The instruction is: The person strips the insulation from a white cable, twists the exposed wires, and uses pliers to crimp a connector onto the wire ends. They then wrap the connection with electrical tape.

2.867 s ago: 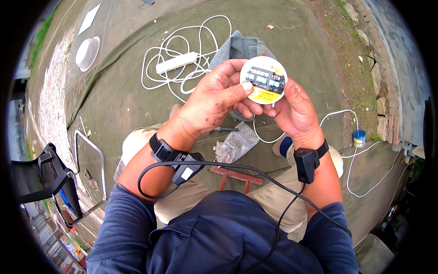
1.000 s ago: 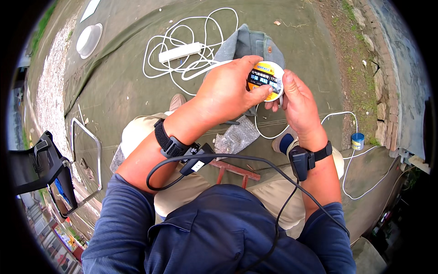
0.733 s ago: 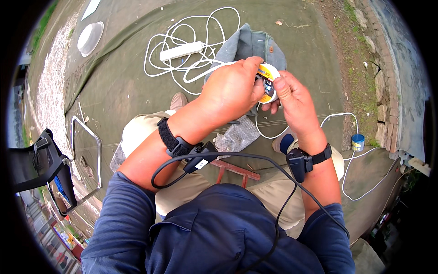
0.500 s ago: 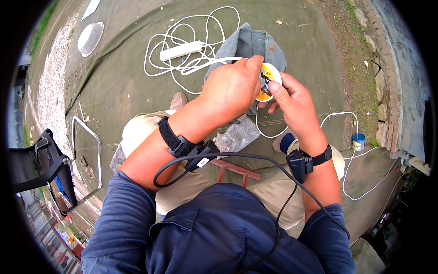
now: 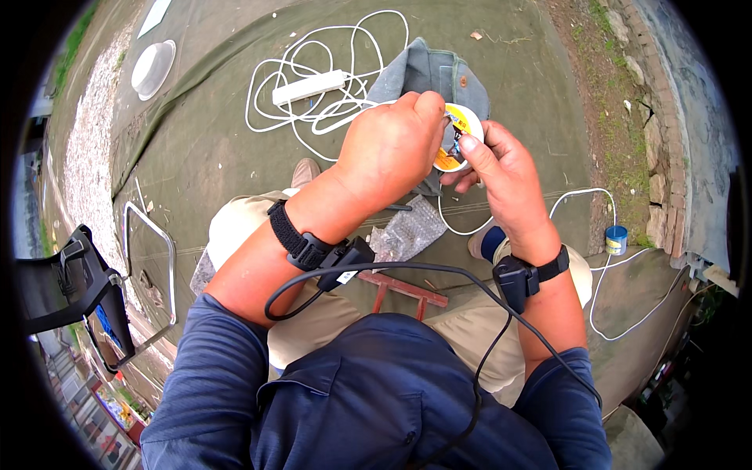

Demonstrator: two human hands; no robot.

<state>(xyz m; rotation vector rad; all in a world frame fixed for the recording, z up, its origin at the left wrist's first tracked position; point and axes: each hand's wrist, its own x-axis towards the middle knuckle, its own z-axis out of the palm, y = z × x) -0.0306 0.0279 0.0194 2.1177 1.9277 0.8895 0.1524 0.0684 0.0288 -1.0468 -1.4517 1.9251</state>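
Observation:
In my right hand [image 5: 501, 160] is a round white disc [image 5: 476, 121] with a yellow printed face, which looks like a roll of white tape. My thumb presses on its face and the fingers curl behind it. My left hand [image 5: 395, 141] is closed at the disc's left edge, knuckles up; its fingertips, and whatever they pinch, are hidden. Just beyond the hands lies a grey-blue cloth bag [image 5: 427, 70] with a flap and a brown button. A white cable [image 5: 333, 125] runs from the left toward my left hand and passes out of sight behind it.
A white power strip [image 5: 309, 87] lies among loose cable coils on the green ground sheet. Bubble wrap [image 5: 409, 229] and a red frame [image 5: 403, 289] are between my legs. A blue can [image 5: 616, 240] stands at right, a bowl [image 5: 153, 69] at far left. Black cords cross my forearms.
My left hand has shifted slightly left and turned at the wrist, uncovering a grey patch on the disc's face. The right hand keeps its hold almost in the same place.

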